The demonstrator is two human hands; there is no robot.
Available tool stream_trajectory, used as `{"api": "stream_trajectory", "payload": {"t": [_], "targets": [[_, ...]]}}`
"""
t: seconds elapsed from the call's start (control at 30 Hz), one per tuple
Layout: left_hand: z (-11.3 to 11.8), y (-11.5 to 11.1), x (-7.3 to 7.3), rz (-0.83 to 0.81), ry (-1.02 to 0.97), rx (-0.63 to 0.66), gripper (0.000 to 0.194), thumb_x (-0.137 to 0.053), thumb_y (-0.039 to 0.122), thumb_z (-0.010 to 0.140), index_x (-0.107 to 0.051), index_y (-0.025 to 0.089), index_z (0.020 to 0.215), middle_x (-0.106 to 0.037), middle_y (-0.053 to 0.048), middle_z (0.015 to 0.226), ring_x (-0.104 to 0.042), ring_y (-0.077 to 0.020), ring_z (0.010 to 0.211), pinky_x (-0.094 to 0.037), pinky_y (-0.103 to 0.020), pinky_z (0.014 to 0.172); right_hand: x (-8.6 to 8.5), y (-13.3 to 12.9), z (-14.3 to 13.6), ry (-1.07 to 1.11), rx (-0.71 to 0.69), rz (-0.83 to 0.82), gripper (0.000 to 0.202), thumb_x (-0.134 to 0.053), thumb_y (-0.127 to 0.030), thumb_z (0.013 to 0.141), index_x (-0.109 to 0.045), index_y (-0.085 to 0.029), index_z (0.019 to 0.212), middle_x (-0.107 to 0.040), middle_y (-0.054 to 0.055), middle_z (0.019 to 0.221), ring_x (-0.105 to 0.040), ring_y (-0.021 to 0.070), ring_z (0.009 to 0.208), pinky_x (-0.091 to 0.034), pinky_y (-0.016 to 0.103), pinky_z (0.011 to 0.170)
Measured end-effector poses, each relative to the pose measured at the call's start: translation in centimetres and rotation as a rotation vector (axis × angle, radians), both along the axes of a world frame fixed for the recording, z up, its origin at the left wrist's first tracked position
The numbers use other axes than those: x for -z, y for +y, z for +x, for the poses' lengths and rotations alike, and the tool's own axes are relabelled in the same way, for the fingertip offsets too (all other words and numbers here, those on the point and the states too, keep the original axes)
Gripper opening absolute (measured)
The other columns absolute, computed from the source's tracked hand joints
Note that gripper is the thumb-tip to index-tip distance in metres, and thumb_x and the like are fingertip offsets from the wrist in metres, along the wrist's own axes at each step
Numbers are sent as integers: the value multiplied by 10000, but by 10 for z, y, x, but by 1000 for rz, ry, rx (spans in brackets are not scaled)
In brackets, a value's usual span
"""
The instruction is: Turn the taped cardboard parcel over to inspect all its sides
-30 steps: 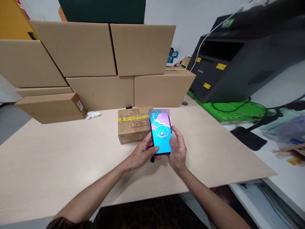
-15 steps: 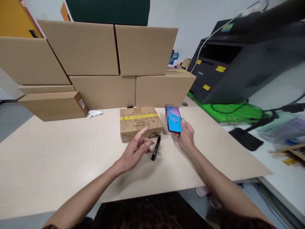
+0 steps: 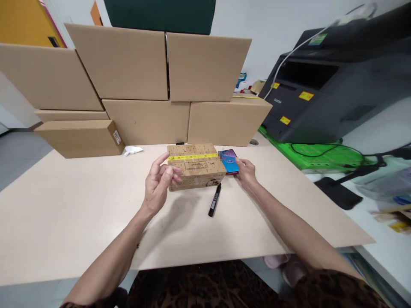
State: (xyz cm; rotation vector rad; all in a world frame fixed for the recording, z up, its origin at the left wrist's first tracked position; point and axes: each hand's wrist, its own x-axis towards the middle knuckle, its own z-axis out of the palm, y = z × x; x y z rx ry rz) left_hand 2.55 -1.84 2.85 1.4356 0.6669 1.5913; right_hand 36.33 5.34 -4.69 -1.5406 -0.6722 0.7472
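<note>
A small cardboard box point(image 3: 201, 173) with a yellow tape strip lies on the table in front of me. At its left front corner is my left hand point(image 3: 158, 184), fingers apart and holding nothing; whether it touches the box I cannot tell. On the other side, my right hand point(image 3: 246, 172) grips a smartphone point(image 3: 231, 162) by its right edge. The phone's screen is lit blue and purple, and its left side is close against the box. A black marker point(image 3: 215, 201) rests on the table, its upper end near the box's front right corner.
Large plain cartons point(image 3: 147, 122) are stacked along the back of the table point(image 3: 96, 214). A flatter carton point(image 3: 86, 139) and a crumpled white tissue point(image 3: 133, 150) are at the left. To the right, a dark printer point(image 3: 308, 98) stands above a green box point(image 3: 308, 154), near a black stand base point(image 3: 339, 192).
My left hand has moved left, from above the marker to the box's left front corner. My right hand has brought the phone closer to the box's right side. The view has shifted slightly.
</note>
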Motion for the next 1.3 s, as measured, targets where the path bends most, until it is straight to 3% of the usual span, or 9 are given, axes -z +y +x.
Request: {"api": "stream_trajectory", "payload": {"t": [0.1,0.17,0.23,0.57,0.73,0.9,1.1,1.2,1.3], "targets": [[-4,4,0,3,-27,-60,436,-717,402,1014,-618,220,1398,-790,-14,915,-731,-103,665,-592,-228,606,-6,-4,1,29,-13,-141,359,-714,-441,1007,-695,-153,1221,-759,74,1081,-746,214,899,-643,367,759],[-6,6,-1,4,-28,-88,442,-722,415,1010,-618,213,1389,-793,-17,910,-733,-108,665,-601,-238,622,-11,-7,2,44,-39,-216,399,-701,-400,1030,-657,-181,1361,-698,113,1353,-725,257,1137,-639,475,952],[-8,7,-2,6,-25,-108,450,-725,429,1008,-614,209,1385,-795,-19,905,-732,-111,663,-605,-243,627,-16,-10,3,60,-66,-278,425,-708,-395,1026,-642,-192,1394,-670,118,1416,-707,272,1201,-624,506,1000],[-14,13,0,-9,-42,-157,477,-768,458,974,-624,213,1357,-795,-19,929,-735,-108,675,-599,-245,649,-36,-15,19,216,-181,-374,406,-716,-389,1022,-661,-172,1361,-694,126,1366,-723,261,1154,-637,473,966],[-15,14,1,-32,-23,-163,467,-765,461,973,-629,221,1351,-786,-24,957,-726,-111,686,-583,-254,659,-46,-25,26,257,-183,-319,112,-744,-105,912,-750,-115,1023,-784,144,909,-767,226,826,-650,275,639],[-14,16,9,-46,25,-237,426,-753,446,976,-658,239,1335,-781,-55,1052,-735,-153,853,-585,-287,745,-49,-38,33,240,-138,-282,185,-727,-2,816,-652,-162,762,-709,98,694,-703,190,641,-636,283,575],[-19,24,21,-281,163,-389,570,-700,635,958,-680,235,1363,-661,-157,1509,-582,-309,1455,-454,-512,1214,-43,-63,7,100,-131,-98,177,-880,-252,774,-745,-217,884,-769,47,863,-702,184,803,-582,270,662],[-19,27,23,-417,250,-207,611,-598,744,967,-745,228,1260,-703,-171,1468,-586,-360,1460,-486,-553,1180,-37,-76,-28,79,-278,-4,376,-899,-561,756,-810,-228,905,-829,76,1067,-734,250,1069,-591,344,905],[-16,28,23,-420,235,18,608,-550,763,981,-759,250,1232,-778,-139,1345,-672,-349,1348,-552,-522,1106,-36,-81,-60,80,-505,103,684,-720,-873,761,-818,-243,1008,-836,109,1176,-725,318,1175,-552,459,1038]]}}
